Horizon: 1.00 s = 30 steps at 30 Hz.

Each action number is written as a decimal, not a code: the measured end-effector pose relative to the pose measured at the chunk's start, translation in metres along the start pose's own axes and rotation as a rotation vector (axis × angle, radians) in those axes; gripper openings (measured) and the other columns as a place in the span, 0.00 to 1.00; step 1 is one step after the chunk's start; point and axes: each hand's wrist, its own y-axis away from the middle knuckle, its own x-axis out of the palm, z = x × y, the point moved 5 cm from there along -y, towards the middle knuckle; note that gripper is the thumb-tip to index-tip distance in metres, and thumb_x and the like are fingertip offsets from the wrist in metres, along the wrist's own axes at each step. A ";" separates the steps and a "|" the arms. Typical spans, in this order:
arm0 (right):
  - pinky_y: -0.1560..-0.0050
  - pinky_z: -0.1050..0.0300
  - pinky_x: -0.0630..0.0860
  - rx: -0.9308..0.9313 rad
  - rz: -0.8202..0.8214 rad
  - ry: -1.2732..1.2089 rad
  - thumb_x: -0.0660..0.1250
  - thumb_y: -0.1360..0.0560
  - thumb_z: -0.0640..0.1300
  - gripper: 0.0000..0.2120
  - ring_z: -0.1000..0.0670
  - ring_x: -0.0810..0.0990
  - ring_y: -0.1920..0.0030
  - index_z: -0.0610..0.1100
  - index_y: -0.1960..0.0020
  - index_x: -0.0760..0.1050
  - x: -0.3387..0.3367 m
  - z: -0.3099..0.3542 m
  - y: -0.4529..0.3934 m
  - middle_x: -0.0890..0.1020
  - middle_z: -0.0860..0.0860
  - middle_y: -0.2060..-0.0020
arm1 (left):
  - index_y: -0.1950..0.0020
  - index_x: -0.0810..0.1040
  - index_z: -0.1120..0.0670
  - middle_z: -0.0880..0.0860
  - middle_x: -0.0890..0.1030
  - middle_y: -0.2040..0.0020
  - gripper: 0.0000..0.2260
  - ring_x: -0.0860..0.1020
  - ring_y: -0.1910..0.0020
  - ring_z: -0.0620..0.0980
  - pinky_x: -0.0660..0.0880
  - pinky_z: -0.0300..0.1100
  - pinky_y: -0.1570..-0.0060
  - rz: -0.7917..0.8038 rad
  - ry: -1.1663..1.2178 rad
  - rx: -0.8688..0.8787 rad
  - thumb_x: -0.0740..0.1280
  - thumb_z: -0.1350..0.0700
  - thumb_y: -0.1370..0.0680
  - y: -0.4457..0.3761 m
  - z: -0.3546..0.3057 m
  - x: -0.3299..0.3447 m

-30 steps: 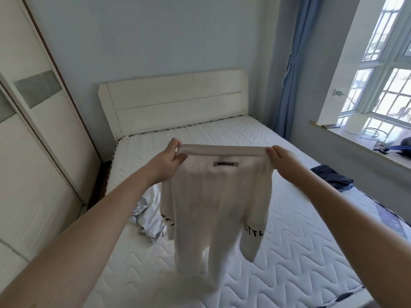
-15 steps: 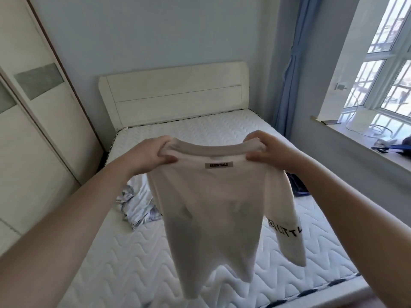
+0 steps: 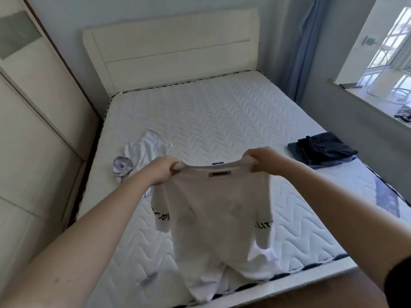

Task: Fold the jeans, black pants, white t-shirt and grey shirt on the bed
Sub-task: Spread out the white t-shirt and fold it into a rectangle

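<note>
White mattress (image 3: 211, 112) filled view; left hand (image 3: 163, 168) and right hand (image 3: 264, 160) gripped white t-shirt (image 3: 213, 210) shoulders, shirt hanging at 6 o'clock below them, hem touching bed.

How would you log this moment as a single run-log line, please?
step: spreading white t-shirt | left hand: grips shoulder | right hand: grips shoulder | hem: touching mattress | dark folded pile: right edge
</note>
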 end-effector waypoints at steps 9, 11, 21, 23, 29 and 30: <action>0.56 0.53 0.72 0.198 -0.033 0.119 0.60 0.26 0.34 0.09 0.40 0.79 0.50 0.39 0.50 0.78 0.092 -0.034 -0.067 0.81 0.41 0.53 | 0.45 0.79 0.57 0.60 0.80 0.46 0.13 0.77 0.46 0.59 0.73 0.46 0.53 0.018 0.006 -0.253 0.57 0.53 0.18 -0.059 0.087 0.082; 0.61 0.54 0.71 0.316 -0.048 0.034 0.60 0.25 0.37 0.09 0.41 0.78 0.56 0.43 0.51 0.78 0.113 -0.045 -0.071 0.81 0.41 0.56 | 0.41 0.78 0.54 0.59 0.80 0.44 0.15 0.76 0.44 0.59 0.74 0.49 0.50 0.015 0.075 -0.318 0.55 0.52 0.17 -0.064 0.103 0.103; 0.65 0.47 0.82 0.816 -0.052 -1.046 0.55 0.20 0.37 0.11 0.39 0.82 0.58 0.43 0.43 0.73 0.177 -0.087 -0.155 0.79 0.39 0.50 | 0.62 0.75 0.60 0.60 0.77 0.67 0.18 0.76 0.65 0.59 0.71 0.49 0.64 -0.270 0.566 -0.549 0.66 0.46 0.22 -0.136 0.150 0.147; 0.51 0.40 0.81 0.726 -0.077 -0.966 0.58 0.23 0.30 0.14 0.36 0.80 0.50 0.37 0.40 0.72 0.179 -0.101 -0.189 0.77 0.39 0.52 | 0.61 0.78 0.59 0.60 0.80 0.63 0.15 0.80 0.61 0.61 0.77 0.48 0.60 -0.319 0.788 -0.628 0.69 0.47 0.24 -0.163 0.163 0.155; 0.41 0.43 0.78 0.664 -0.098 -1.002 0.60 0.23 0.30 0.16 0.39 0.81 0.46 0.37 0.38 0.74 0.203 -0.148 -0.299 0.80 0.40 0.52 | 0.58 0.79 0.46 0.45 0.81 0.56 0.04 0.80 0.51 0.50 0.76 0.42 0.52 -0.448 0.856 -0.645 0.68 0.50 0.23 -0.250 0.202 0.172; 0.40 0.42 0.77 0.660 -0.105 -1.008 0.60 0.23 0.31 0.16 0.39 0.81 0.45 0.39 0.38 0.75 0.210 -0.154 -0.311 0.81 0.40 0.50 | 0.57 0.79 0.46 0.44 0.80 0.57 0.04 0.79 0.52 0.48 0.73 0.39 0.55 -0.462 0.850 -0.639 0.68 0.49 0.23 -0.262 0.206 0.178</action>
